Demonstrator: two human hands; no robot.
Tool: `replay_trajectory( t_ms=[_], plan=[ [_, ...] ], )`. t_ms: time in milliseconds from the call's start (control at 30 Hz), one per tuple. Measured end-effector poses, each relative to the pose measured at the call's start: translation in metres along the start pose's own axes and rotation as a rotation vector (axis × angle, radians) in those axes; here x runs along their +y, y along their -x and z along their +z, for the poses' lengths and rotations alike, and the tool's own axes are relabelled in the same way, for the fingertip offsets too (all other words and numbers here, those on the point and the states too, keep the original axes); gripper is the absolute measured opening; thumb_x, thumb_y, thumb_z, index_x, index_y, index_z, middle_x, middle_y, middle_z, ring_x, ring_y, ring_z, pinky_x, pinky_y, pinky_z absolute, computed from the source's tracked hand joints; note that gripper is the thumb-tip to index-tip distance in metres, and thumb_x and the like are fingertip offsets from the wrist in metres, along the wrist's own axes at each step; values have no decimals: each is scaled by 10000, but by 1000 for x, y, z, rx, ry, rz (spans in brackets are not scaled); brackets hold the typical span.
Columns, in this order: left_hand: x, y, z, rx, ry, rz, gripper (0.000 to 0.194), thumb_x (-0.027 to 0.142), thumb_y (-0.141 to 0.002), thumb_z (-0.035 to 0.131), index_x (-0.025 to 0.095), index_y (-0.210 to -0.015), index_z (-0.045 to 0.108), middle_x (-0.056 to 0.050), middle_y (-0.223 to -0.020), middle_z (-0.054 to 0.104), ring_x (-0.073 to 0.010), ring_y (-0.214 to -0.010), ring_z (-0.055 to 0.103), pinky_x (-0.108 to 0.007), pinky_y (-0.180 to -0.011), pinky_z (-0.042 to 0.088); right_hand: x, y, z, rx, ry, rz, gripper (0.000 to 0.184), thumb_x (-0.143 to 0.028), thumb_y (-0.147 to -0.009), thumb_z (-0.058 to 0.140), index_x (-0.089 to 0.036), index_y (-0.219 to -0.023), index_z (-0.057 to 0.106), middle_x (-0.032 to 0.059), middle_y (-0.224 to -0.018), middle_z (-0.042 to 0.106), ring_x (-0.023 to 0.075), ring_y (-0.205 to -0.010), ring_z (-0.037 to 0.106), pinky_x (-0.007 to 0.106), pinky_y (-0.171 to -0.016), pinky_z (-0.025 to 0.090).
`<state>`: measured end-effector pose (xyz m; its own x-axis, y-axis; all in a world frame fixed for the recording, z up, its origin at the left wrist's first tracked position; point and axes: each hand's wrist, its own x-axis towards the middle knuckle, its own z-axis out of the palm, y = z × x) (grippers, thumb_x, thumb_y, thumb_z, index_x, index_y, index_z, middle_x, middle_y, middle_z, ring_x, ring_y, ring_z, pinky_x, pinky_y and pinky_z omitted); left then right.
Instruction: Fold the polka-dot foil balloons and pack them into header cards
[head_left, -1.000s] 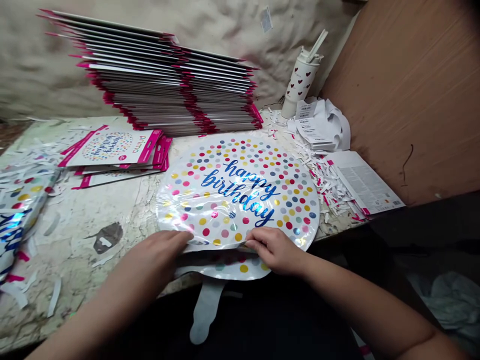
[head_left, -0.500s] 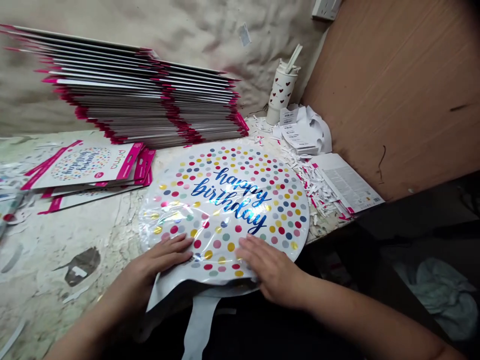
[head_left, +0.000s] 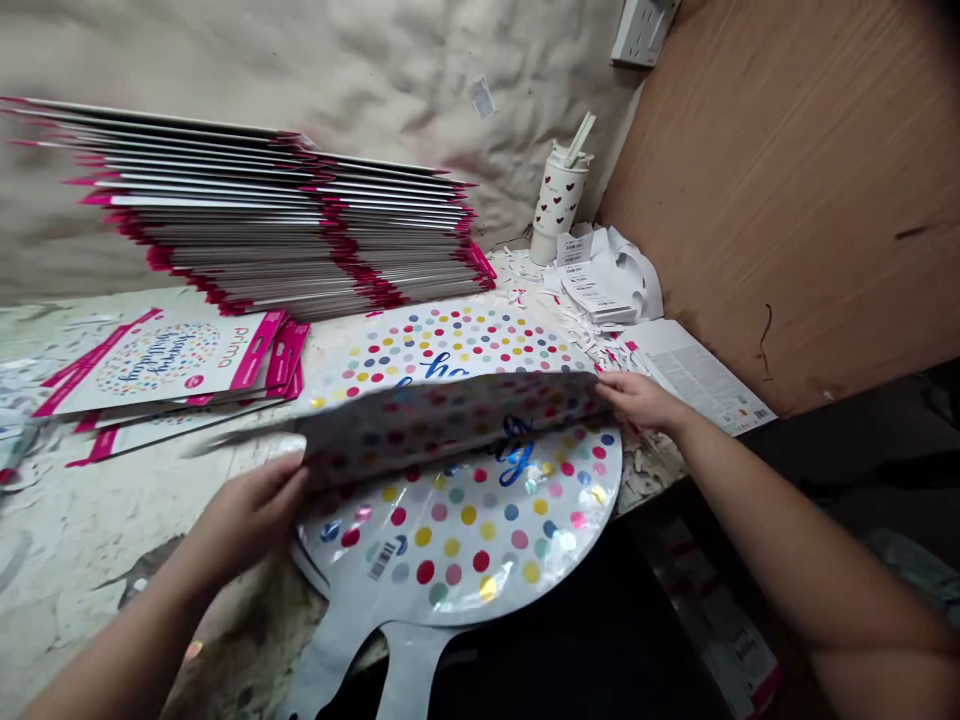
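A flat round foil balloon (head_left: 465, 520), white with coloured dots and blue "happy birthday" lettering, lies at the table's front edge. Its grey tails hang over the edge. A second dotted balloon layer (head_left: 442, 415) is raised and folding across the middle. My left hand (head_left: 251, 510) grips that raised layer at its left end, fingers curled. At its right end my right hand (head_left: 641, 398) pinches the edge. More dotted foil (head_left: 450, 345) lies flat behind the fold.
A tall stack of pink-edged cards (head_left: 285, 235) stands at the back. Several printed header cards (head_left: 161, 365) lie at the left. A heart-patterned cup (head_left: 556, 200), label sheets (head_left: 600, 285) and paper scraps crowd the back right. A brown board (head_left: 787, 180) walls the right.
Both hands left the balloon's near edge, moved apart to its left and right sides, and lifted a dotted layer into a fold. The camera tilted slightly.
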<state>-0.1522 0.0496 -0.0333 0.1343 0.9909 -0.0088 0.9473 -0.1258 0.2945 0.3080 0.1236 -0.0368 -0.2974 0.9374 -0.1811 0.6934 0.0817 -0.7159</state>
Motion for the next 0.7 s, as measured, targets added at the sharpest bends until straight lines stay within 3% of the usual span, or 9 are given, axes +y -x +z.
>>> replay_trajectory(
  t_ms=[67,167,267,367,400,467,567,633,700],
  plan=[
    [18,-20,-13,-3,-56,-91,438,436,-906,234,189,-1086,548,30,-814,669,-202,-848,624,-302,-733,506,-7,-29,-5,16,22,68,366,-457,-823,430,-138,-808,610,7,-680,615,151,-655,569,252,-603,447],
    [57,-30,-7,283,-234,0,485,376,-914,257,82,-1247,450,-140,-1229,558,-297,-1185,464,-458,-976,369,-13,-67,-6,57,85,105,362,-491,-792,488,-153,-697,576,-27,-582,541,120,-579,507,225,-553,397],
    [88,-20,21,123,-279,203,585,443,-893,300,64,-1329,396,-186,-1400,385,-319,-1300,328,-486,-1037,292,-18,-89,-10,122,179,170,320,-472,-740,589,-159,-675,580,-6,-619,558,150,-648,531,251,-613,412],
    [98,-10,44,-30,-305,161,679,535,-861,309,85,-1370,349,-186,-1429,332,-369,-1326,254,-577,-1002,280,-39,-92,-6,309,282,238,397,-488,-758,585,-134,-937,584,108,-889,620,267,-896,550,378,-785,422],
    [99,-8,48,-39,-308,138,690,546,-859,297,97,-1382,326,-184,-1440,307,-377,-1331,234,-603,-991,267,-51,-89,3,401,330,195,457,-491,-789,550,-118,-1054,547,156,-1012,601,305,-997,520,431,-852,396],
    [98,-9,50,-38,-313,110,698,563,-854,282,125,-1397,294,-181,-1458,266,-390,-1337,206,-640,-971,245,-81,-76,36,519,436,-53,522,-462,-859,459,-104,-1238,437,201,-1229,504,326,-1175,417,486,-985,302],
    [98,-12,48,-45,-332,105,685,546,-846,307,133,-1393,308,-188,-1460,256,-407,-1335,195,-658,-950,237,-119,-51,105,220,494,-550,534,-432,-902,366,-138,-1347,344,135,-1402,377,257,-1324,271,460,-1098,182],
    [99,-12,47,-50,-353,108,667,517,-849,312,122,-1387,319,-192,-1462,248,-408,-1338,186,-662,-948,228,-123,-39,136,43,494,-613,604,-493,-900,334,-132,-1382,294,122,-1455,298,241,-1357,212,474,-1109,156],
    [99,-12,46,-62,-359,106,680,527,-852,291,120,-1396,294,-191,-1467,233,-406,-1342,173,-665,-948,221,-104,-31,136,-10,493,-488,630,-506,-899,324,-109,-1386,291,132,-1454,297,244,-1353,228,470,-1106,172]
  ],
)
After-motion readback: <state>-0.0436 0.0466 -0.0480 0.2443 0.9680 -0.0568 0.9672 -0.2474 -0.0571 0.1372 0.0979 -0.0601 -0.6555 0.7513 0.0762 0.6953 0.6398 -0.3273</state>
